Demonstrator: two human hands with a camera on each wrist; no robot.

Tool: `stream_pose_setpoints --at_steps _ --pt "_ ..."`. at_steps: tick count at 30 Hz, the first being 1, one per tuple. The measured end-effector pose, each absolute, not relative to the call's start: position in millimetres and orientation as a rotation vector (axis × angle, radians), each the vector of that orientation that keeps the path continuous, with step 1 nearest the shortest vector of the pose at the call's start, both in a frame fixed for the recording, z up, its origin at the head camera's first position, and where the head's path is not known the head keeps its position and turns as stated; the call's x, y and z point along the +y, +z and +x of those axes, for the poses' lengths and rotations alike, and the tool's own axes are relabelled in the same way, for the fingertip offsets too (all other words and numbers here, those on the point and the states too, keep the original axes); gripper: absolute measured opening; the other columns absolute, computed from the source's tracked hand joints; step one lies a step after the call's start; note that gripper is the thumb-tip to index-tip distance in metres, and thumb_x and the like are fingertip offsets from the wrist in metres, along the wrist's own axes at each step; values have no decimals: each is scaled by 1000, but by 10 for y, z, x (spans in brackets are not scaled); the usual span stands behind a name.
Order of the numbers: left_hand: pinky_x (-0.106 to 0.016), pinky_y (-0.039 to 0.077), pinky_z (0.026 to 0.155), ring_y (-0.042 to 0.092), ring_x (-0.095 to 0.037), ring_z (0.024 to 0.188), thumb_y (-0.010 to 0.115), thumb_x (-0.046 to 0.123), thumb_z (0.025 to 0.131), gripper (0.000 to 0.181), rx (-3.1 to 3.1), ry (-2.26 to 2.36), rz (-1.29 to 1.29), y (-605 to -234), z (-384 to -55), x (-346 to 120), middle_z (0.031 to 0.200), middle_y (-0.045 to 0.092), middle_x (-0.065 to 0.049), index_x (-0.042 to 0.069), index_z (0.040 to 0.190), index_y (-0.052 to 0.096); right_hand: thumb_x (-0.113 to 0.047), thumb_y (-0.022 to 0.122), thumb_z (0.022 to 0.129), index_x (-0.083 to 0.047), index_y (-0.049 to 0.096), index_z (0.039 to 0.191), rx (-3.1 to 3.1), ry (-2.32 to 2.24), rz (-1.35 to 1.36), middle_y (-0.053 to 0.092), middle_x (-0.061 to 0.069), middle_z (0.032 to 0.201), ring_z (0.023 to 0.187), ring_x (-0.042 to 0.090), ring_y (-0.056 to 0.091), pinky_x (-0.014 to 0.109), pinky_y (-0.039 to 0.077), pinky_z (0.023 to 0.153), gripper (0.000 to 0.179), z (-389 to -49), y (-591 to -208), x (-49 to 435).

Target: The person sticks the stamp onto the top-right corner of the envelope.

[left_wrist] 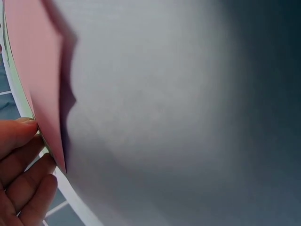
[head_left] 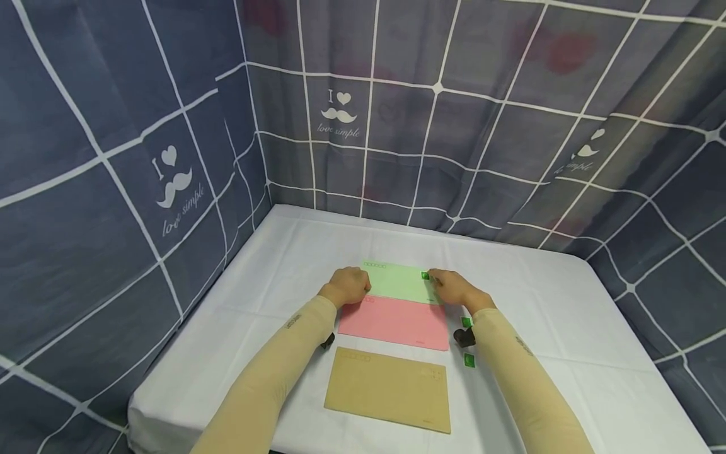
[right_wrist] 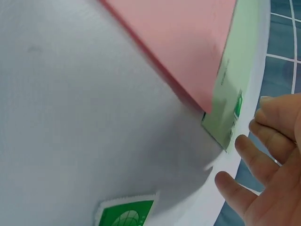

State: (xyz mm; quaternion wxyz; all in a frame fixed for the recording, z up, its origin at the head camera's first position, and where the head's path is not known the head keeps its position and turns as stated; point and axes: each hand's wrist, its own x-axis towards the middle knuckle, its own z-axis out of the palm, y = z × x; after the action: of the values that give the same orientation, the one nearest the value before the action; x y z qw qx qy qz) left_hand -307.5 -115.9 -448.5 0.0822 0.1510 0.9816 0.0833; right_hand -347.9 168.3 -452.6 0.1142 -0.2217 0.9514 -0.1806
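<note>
A light green envelope [head_left: 397, 282] lies farthest back, its lower edge overlapped by a pink envelope [head_left: 394, 321]. My left hand [head_left: 348, 285] pinches the green envelope's left edge between thumb and fingers, beside the pink one's upper left corner. At the green envelope's upper right corner sits a green stamp [head_left: 425, 275]. My right hand [head_left: 452, 287] is right beside that stamp, with its fingers loosely bent and nothing between them. In the right wrist view, the stamp [right_wrist: 238, 104] appears on the envelope just left of the thumb tip.
A brown envelope [head_left: 388, 389] lies nearest me on the white-covered table [head_left: 272, 271]. Two loose green stamps [head_left: 469, 360] rest to the right of the envelopes, close to my right forearm. Dark checked curtains [head_left: 397, 126] enclose the table behind and at both sides.
</note>
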Motion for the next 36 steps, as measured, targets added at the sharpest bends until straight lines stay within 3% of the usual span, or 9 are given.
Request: stream_pose_setpoints --at_steps 6,13,36 --pt "-34 51 103 62 -16 121 61 19 98 26 2948 225 496 -4524 -3053 -1174 123 72 4 18 120 75 -15 45 103 2 49 144 2803 -571 -617 54 23 145 136 40 50 55 38 114 45 -3467 -4558 1739" --pt "-35 51 103 62 -17 122 63 19 97 25 2956 260 497 -4572 -3063 -1203 123 71 2 16 119 75 -16 49 103 7 52 140 2840 -624 -642 56 27 141 131 46 52 58 41 110 43 -3423 -4509 1771" --pt "-37 53 97 65 -18 112 68 19 94 20 2952 336 527 -4462 -2991 -1291 120 73 1 15 111 78 -19 56 100 10 61 127 2861 -841 -502 67 26 120 110 37 63 51 51 95 39 -3412 -4442 2019"
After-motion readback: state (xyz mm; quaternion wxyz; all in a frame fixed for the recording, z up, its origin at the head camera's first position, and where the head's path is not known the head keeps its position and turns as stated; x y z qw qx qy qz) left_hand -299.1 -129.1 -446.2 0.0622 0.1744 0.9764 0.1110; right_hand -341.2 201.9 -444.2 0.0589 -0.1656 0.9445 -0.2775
